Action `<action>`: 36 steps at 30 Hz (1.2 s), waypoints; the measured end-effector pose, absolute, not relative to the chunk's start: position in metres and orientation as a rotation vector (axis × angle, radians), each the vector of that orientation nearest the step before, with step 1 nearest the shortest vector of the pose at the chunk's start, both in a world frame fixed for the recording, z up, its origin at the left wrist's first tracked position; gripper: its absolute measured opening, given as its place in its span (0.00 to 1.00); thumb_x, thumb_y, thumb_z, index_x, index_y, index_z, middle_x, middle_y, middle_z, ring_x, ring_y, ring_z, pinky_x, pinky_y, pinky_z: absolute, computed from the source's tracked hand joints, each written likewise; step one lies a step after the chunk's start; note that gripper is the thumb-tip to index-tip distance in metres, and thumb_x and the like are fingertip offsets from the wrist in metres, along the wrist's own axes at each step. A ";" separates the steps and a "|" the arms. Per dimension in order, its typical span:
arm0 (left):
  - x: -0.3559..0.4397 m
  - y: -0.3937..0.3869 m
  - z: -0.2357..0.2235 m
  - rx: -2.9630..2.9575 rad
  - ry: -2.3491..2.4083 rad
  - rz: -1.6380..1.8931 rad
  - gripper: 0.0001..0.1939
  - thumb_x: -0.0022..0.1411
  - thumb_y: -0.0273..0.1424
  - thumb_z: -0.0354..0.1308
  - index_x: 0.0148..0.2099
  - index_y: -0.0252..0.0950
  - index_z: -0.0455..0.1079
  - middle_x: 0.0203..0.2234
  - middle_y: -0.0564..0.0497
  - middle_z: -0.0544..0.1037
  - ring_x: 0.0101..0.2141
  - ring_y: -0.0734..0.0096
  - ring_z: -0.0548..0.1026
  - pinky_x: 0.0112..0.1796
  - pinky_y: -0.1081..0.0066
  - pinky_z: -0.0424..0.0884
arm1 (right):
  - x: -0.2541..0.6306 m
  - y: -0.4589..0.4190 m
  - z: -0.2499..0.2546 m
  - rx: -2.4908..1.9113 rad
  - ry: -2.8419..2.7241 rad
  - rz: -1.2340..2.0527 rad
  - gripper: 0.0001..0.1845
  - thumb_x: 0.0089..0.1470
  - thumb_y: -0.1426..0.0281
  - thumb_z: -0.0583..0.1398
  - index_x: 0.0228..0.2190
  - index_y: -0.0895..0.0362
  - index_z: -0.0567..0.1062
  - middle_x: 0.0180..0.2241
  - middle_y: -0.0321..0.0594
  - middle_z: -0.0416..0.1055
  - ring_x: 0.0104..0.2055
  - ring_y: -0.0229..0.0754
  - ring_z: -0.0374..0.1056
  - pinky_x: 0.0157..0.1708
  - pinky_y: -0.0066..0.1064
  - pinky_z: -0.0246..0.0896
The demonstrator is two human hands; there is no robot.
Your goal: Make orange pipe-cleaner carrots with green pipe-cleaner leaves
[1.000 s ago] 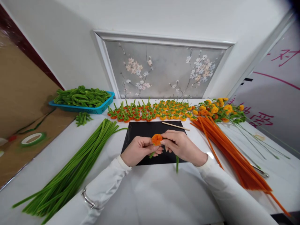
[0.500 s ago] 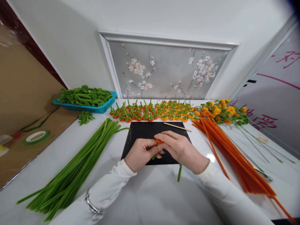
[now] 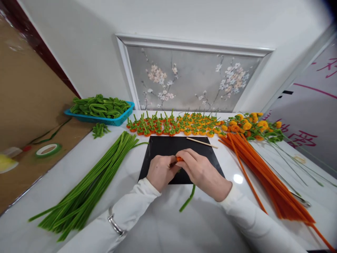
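Over the black mat (image 3: 158, 149), my left hand (image 3: 162, 171) and my right hand (image 3: 201, 170) meet around a small orange pipe-cleaner flower (image 3: 179, 159). Both are closed on it, and their fingers cover most of it. A green pipe cleaner (image 3: 188, 199) hangs below my right hand, its lower end bent to the left; where its upper end goes is hidden. A thin wooden stick (image 3: 202, 142) lies at the mat's far right corner.
Green pipe cleaners (image 3: 92, 182) lie left, orange ones (image 3: 268, 179) right. Behind the mat stand rows of small orange (image 3: 147, 126) and yellow flowers (image 3: 196, 124). A blue basket (image 3: 119, 120) of green loops is back left; stemmed yellow flowers (image 3: 247, 124) lie back right. Green tape (image 3: 48, 150) lies far left.
The orange flower faced me openly a second ago; now my right fingers have closed over it. The hanging green pipe cleaner has swung left. The whole view has shifted slightly.
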State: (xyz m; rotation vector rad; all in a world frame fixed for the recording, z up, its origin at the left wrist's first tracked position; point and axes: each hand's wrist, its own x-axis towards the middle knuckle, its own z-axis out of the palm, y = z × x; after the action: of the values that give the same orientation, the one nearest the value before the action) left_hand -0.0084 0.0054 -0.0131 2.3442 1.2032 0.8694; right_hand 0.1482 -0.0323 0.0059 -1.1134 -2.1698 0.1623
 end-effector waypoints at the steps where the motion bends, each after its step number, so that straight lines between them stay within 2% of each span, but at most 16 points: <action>1: -0.007 0.004 -0.013 2.258 1.178 0.826 0.13 0.56 0.29 0.54 0.20 0.35 0.68 0.16 0.51 0.73 0.18 0.74 0.67 0.22 0.74 0.56 | 0.148 -0.032 0.006 -1.118 -2.168 0.153 0.11 0.62 0.70 0.48 0.43 0.58 0.67 0.39 0.47 0.68 0.38 0.43 0.69 0.37 0.34 0.67; 6: -0.001 -0.003 -0.013 2.211 1.018 0.760 0.14 0.58 0.30 0.54 0.21 0.34 0.71 0.16 0.52 0.73 0.19 0.75 0.65 0.23 0.75 0.57 | 0.153 -0.027 0.003 -1.129 -2.044 0.197 0.10 0.62 0.71 0.48 0.42 0.57 0.66 0.36 0.44 0.68 0.37 0.42 0.68 0.36 0.32 0.66; 9: -0.004 0.000 -0.011 2.246 1.005 0.732 0.13 0.57 0.33 0.56 0.22 0.34 0.72 0.15 0.54 0.69 0.18 0.77 0.61 0.23 0.74 0.54 | 0.156 -0.023 0.002 -1.134 -2.013 0.230 0.09 0.61 0.71 0.49 0.40 0.56 0.67 0.35 0.42 0.68 0.35 0.41 0.68 0.35 0.31 0.65; 11: -0.010 0.006 -0.007 2.146 0.960 0.643 0.12 0.53 0.35 0.60 0.23 0.34 0.72 0.16 0.55 0.69 0.20 0.77 0.62 0.23 0.75 0.55 | 0.158 -0.022 0.003 -1.130 -2.027 0.245 0.09 0.60 0.72 0.51 0.41 0.57 0.67 0.35 0.42 0.69 0.36 0.41 0.68 0.36 0.31 0.65; 13: -0.015 0.013 -0.003 1.914 0.890 0.581 0.09 0.48 0.35 0.64 0.30 0.34 0.73 0.23 0.53 0.74 0.25 0.75 0.68 0.26 0.76 0.60 | 0.161 -0.021 0.005 -1.121 -2.060 0.257 0.10 0.60 0.72 0.51 0.43 0.57 0.67 0.37 0.43 0.69 0.37 0.42 0.68 0.37 0.33 0.66; 15: -0.018 0.018 0.002 1.625 0.855 0.623 0.14 0.47 0.34 0.65 0.36 0.33 0.71 0.28 0.51 0.74 0.28 0.75 0.70 0.26 0.77 0.62 | 0.163 -0.022 0.007 -1.086 -2.101 0.275 0.10 0.60 0.72 0.52 0.43 0.56 0.68 0.38 0.44 0.69 0.39 0.42 0.68 0.40 0.34 0.66; 20: -0.017 0.017 0.007 1.185 0.735 0.644 0.19 0.49 0.36 0.66 0.39 0.32 0.67 0.19 0.56 0.69 0.19 0.83 0.64 0.16 0.83 0.52 | 0.162 -0.026 0.012 -0.941 -2.173 0.294 0.14 0.58 0.72 0.54 0.46 0.53 0.69 0.45 0.44 0.66 0.45 0.41 0.67 0.45 0.34 0.67; 22: -0.018 0.015 0.008 1.140 0.707 0.614 0.19 0.48 0.34 0.67 0.40 0.32 0.68 0.21 0.55 0.70 0.18 0.84 0.66 0.16 0.84 0.54 | 0.162 -0.027 0.013 -0.923 -2.153 0.291 0.17 0.56 0.71 0.56 0.49 0.52 0.67 0.47 0.44 0.65 0.47 0.42 0.66 0.46 0.35 0.66; 24: -0.019 0.014 0.009 1.116 0.704 0.621 0.18 0.48 0.32 0.67 0.41 0.32 0.69 0.22 0.53 0.72 0.20 0.83 0.69 0.18 0.84 0.61 | 0.164 -0.026 0.013 -0.941 -2.094 0.320 0.20 0.53 0.70 0.60 0.49 0.52 0.66 0.48 0.44 0.65 0.48 0.44 0.65 0.45 0.36 0.67; 26: -0.021 0.014 0.011 1.094 0.708 0.640 0.18 0.49 0.31 0.66 0.42 0.33 0.70 0.24 0.52 0.74 0.22 0.80 0.73 0.22 0.82 0.67 | 0.168 -0.025 0.013 -0.987 -2.008 0.391 0.20 0.51 0.69 0.61 0.47 0.52 0.67 0.46 0.43 0.66 0.42 0.42 0.68 0.40 0.34 0.68; 29: -0.022 0.012 0.014 1.050 0.691 0.655 0.18 0.49 0.31 0.66 0.43 0.34 0.71 0.30 0.49 0.78 0.29 0.72 0.78 0.29 0.78 0.72 | 0.175 -0.024 0.012 -1.046 -1.910 0.511 0.13 0.52 0.70 0.60 0.42 0.53 0.70 0.37 0.39 0.70 0.30 0.36 0.67 0.30 0.29 0.67; 33: -0.021 0.009 0.016 1.024 0.625 0.655 0.18 0.51 0.35 0.65 0.45 0.34 0.72 0.36 0.46 0.78 0.36 0.65 0.78 0.37 0.72 0.74 | 0.179 -0.023 0.012 -1.051 -1.843 0.589 0.05 0.54 0.73 0.57 0.34 0.55 0.73 0.28 0.36 0.69 0.27 0.35 0.68 0.28 0.27 0.65; 36: -0.019 0.007 0.016 1.151 0.597 0.703 0.22 0.49 0.31 0.67 0.48 0.37 0.70 0.36 0.49 0.78 0.36 0.67 0.78 0.40 0.71 0.73 | 0.178 -0.024 0.011 -1.023 -1.804 0.640 0.05 0.55 0.73 0.56 0.33 0.56 0.73 0.27 0.35 0.69 0.25 0.34 0.68 0.25 0.26 0.66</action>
State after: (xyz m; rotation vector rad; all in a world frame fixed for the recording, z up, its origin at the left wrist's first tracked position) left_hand -0.0193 0.0070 0.0156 1.1507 0.5972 0.7026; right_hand 0.1780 -0.0241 0.0110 -1.0230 -1.8045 0.6403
